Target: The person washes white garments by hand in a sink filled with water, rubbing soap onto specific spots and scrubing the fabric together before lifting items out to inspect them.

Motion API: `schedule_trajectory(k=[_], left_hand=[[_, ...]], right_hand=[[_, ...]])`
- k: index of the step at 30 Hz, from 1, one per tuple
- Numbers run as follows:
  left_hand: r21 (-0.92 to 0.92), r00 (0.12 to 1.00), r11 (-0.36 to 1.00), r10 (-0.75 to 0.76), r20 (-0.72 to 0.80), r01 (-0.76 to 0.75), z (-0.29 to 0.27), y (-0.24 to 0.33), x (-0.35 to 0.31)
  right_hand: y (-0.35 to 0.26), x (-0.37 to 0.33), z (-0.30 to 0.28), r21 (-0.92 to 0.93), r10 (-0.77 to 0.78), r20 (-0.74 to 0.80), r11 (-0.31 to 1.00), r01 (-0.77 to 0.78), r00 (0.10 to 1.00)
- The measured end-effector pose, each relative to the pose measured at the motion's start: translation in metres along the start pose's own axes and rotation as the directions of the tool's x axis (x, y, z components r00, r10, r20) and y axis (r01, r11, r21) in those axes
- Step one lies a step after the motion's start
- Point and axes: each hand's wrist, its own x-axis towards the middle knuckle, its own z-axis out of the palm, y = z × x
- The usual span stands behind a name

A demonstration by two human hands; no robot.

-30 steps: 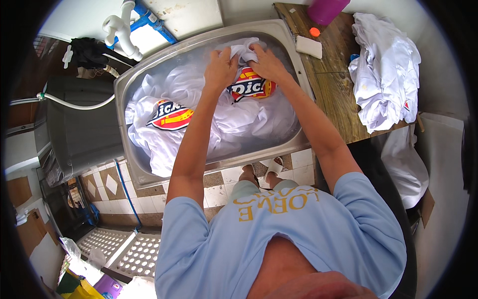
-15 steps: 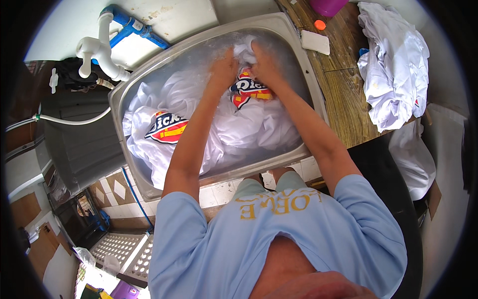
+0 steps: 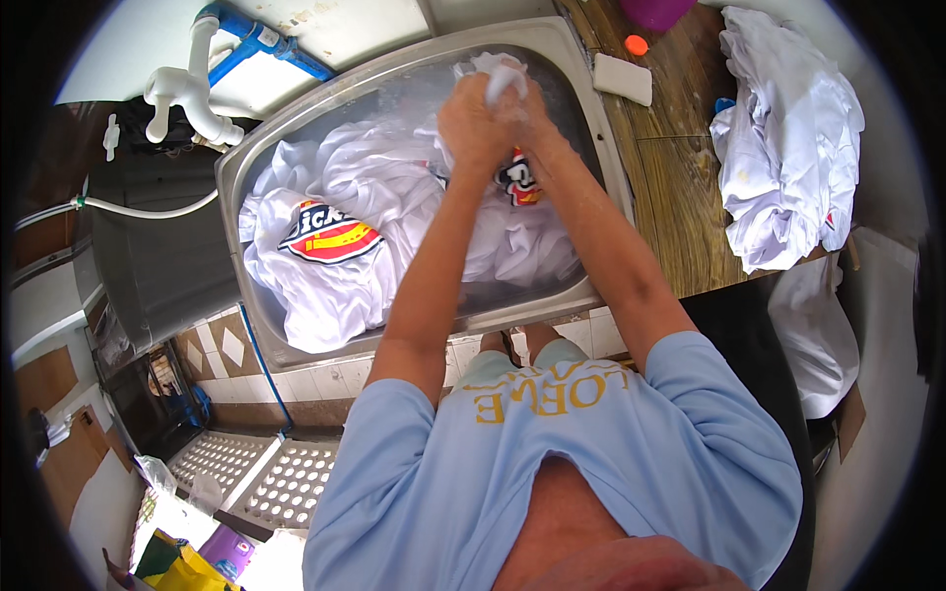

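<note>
Over the far end of a metal sink [image 3: 593,94] of cloudy water, both my hands are close together. My left hand [image 3: 473,128] and my right hand [image 3: 535,120] are closed round a wet, bunched white shirt [image 3: 506,81]. Folds of it stick up between the fingers, and part of a colourful print shows below the right hand. More white fabric [image 3: 365,163] lies soaking to the left, with a large red, yellow and dark printed patch [image 3: 330,233] on top. Where one garment ends and another begins I cannot tell.
A white tap [image 3: 182,98] on blue pipe stands left of the sink. On the wooden counter [image 3: 680,217] at the right lie a white bar [image 3: 623,79], an orange cap [image 3: 636,45] and a heap of white clothes [image 3: 783,148]. A purple container [image 3: 658,12] stands behind.
My hands have come closer together, gathering the white cloth into a tighter bunch above the water. Less of the print under them shows now.
</note>
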Motion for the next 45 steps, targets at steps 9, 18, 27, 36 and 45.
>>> schedule_trajectory(k=[9, 18, 27, 36, 45], left_hand=[[0.213, 0.988, 0.973, -0.113, 0.105, 0.089, -0.067, -0.058, 0.04], [0.472, 0.758, 0.877, -0.242, 0.605, -0.097, -0.051, -0.066, 0.001], [0.298, 0.958, 0.953, -0.127, 0.256, 0.046, -0.027, -0.113, 0.005], [0.135, 0.998, 0.989, 0.063, 0.027, -0.066, -0.012, 0.039, -0.022], [0.085, 0.97, 0.969, -0.237, 0.051, 0.232, -0.037, -0.054, 0.025]], right_hand=[[-0.079, -0.032, 0.005, -0.622, -0.216, 0.025, 0.761, 0.185, 0.976], [-0.043, -0.051, 0.005, -0.978, -0.091, 0.209, -0.031, 0.207, 0.974], [-0.016, -0.037, 0.001, -0.636, -0.354, 0.092, 0.698, 0.329, 0.931], [-0.021, -0.017, -0.003, 0.711, 0.319, 0.269, 0.571, -0.411, 0.909], [-0.068, -0.047, 0.05, 0.24, 0.379, -0.211, 0.914, -0.328, 0.901]])
